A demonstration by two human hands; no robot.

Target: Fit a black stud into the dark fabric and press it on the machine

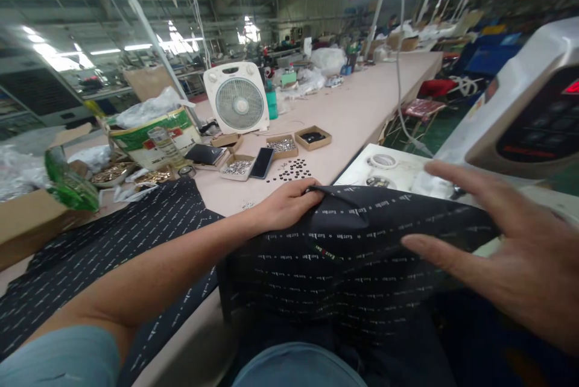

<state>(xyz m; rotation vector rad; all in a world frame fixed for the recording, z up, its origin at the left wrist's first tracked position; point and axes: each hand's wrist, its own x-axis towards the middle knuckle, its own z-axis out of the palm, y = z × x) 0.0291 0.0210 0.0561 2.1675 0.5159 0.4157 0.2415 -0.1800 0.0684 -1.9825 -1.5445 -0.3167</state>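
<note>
Near the machine [520,110], left hand [284,206] pinches the fabric [344,260] edge; right hand [511,248] hovers spread, gripping nothing. Fabric not yet under the machine; studs [292,170] lie unused.

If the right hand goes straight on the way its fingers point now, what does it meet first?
The right hand is open, its fingers pointing left over the dark printed fabric. Going straight on, it would probably meet that raised fabric first, then the left hand gripping its edge. Depth is unclear, so this is a guess.
</note>
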